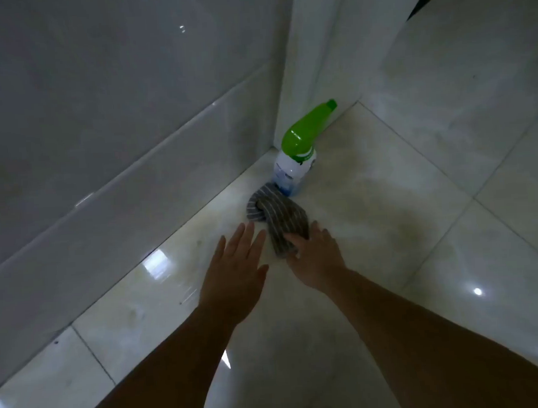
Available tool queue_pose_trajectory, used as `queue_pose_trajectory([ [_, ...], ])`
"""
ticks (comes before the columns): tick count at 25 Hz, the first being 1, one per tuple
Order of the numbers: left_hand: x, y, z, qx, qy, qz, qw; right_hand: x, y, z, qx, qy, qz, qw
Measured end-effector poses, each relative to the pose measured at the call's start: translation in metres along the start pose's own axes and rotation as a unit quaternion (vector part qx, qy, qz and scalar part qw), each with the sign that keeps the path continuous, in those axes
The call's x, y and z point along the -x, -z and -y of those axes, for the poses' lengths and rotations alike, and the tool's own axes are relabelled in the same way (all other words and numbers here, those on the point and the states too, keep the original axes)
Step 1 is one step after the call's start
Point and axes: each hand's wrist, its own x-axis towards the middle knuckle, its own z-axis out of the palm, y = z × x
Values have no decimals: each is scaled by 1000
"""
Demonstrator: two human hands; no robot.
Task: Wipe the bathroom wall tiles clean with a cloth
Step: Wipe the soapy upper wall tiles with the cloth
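A grey striped cloth lies bunched and twisted on the glossy pale floor, close to the floor's far corner and just off the edge where the floor meets the wall tiles. Its far end touches the base of a spray bottle with a white body and a bright green top. The bottle stands upright in that corner, its nozzle pointing away to the right, towards a white upright surface that rises from the corner. The wall tiles are large, grey-white and shiny, with a horizontal joint running along them above the floor's left edge. Both bare forearms reach in from the near edge of the floor. The left hand is released, palm down, its fingers straight and slightly spread; it is just beside the cloth's near end, on the wall side, and grasps nothing. Whether it touches the floor cannot be told. The right hand rests on the near end of the cloth, its thumb lying across the striped fabric and its fingers stretched forward rather than curled round it. Small bright reflections of lamps show on the floor tiles towards its right edge.
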Motion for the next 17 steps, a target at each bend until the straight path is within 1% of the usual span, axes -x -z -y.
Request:
queue_pose_trajectory([
  [2, -1, -5, 4, 2, 8, 7, 1000, -7, -7, 7, -17, -6, 23, 1000],
  [3, 1, -7, 6, -3, 13, 6, 1000, -9, -9, 11, -39, -11, 19, 999],
  [4, 3, -5, 9, -1, 15, 5, 1000, -7, -7, 15, -87, -12, 9, 996],
  [5, 5, -2, 12, 2, 17, 2, 1000, -5, -5, 18, -157, -4, -14, 987],
  [7, 9, 10, 14, -2, 18, -9, 1000, 11, 10, 25, -280, 19, -56, 958],
  [9, 18, 34, 12, 28, 19, -33, 999, 36, 35, 36, -327, 38, -109, 938],
  [11, 36, 65, 3, 84, 6, -56, 995, 72, 63, 50, -367, 45, -156, 916],
  [13, 66, 108, -9, 163, -14, -104, 981, 126, 106, 71, -400, 54, -173, 899],
  [15, 103, 167, -17, 269, -18, -145, 952, 187, 159, 97, -426, 75, -179, 884],
  [17, 146, 232, -28, 358, -9, -163, 919, 250, 213, 125, -463, 95, -197, 859],
])
